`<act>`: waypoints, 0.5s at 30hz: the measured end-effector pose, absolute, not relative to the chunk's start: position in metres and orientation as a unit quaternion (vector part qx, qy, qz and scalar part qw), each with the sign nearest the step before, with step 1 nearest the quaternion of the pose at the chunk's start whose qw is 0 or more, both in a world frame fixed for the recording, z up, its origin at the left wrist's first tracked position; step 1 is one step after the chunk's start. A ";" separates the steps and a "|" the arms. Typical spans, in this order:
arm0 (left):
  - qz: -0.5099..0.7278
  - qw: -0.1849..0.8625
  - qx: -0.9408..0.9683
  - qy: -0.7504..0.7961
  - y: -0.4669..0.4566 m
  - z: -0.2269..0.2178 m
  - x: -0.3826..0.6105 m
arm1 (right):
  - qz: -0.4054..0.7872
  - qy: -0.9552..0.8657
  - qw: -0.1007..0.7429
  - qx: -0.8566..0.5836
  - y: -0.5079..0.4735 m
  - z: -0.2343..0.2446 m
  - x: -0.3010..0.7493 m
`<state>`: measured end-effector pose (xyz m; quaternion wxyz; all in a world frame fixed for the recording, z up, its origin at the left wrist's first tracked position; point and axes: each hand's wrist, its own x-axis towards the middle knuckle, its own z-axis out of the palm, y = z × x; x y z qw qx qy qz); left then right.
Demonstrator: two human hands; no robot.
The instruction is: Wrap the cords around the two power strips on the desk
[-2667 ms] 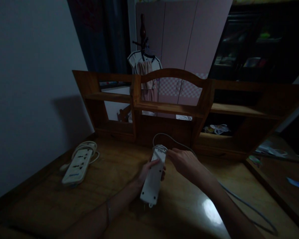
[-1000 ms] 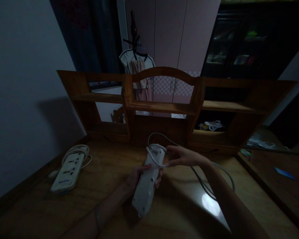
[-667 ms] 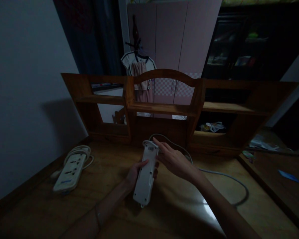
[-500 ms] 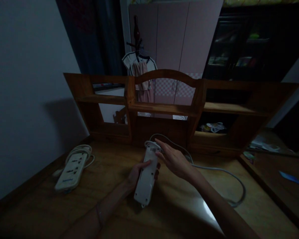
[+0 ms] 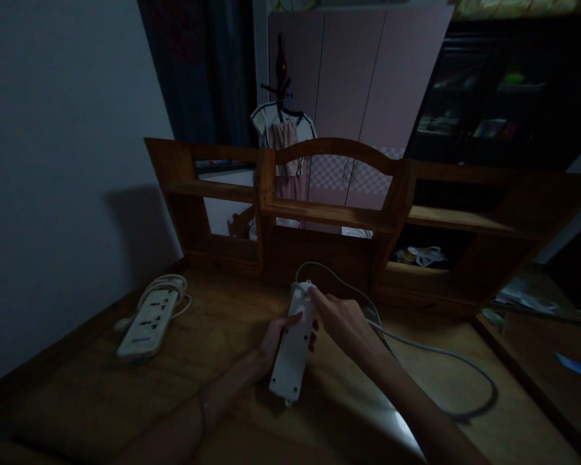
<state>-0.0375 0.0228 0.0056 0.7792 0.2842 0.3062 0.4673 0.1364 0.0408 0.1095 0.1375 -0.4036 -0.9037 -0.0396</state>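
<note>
A white power strip (image 5: 293, 349) is held underside up and tilted above the desk, its screw holes facing me. My left hand (image 5: 277, 336) is wrapped round its middle, thumb on top and fingertips showing at the right edge. At the far end, my right hand (image 5: 341, 316) has its fingers curled and pressed against the strip, closed on the power cord there; the grip itself is partly hidden. The cord (image 5: 339, 278) arcs behind the right hand, and a longer stretch loops over the desk to the right.
A second power strip (image 5: 148, 323), sockets up with its cord coiled at the far end, lies on the left of the wooden desk (image 5: 213, 316). A wooden shelf unit (image 5: 329, 216) stands along the back. A plastic bag (image 5: 428, 256) sits in its right compartment.
My right hand has gone from stretched fingers over the strip's far end to curled fingers pressed at its corner. The left hand keeps its hold. The view has shifted slightly.
</note>
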 end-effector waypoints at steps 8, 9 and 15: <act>0.477 0.784 0.272 0.289 0.025 0.008 -0.044 | -0.070 -0.902 0.158 -0.395 0.048 0.094 0.133; 0.477 0.785 0.272 0.286 0.025 0.007 -0.045 | -0.084 -0.903 0.161 -0.390 0.048 0.094 0.132; 0.443 0.769 0.304 0.345 0.028 0.000 -0.048 | -0.153 -0.890 0.178 -0.390 0.038 0.099 0.130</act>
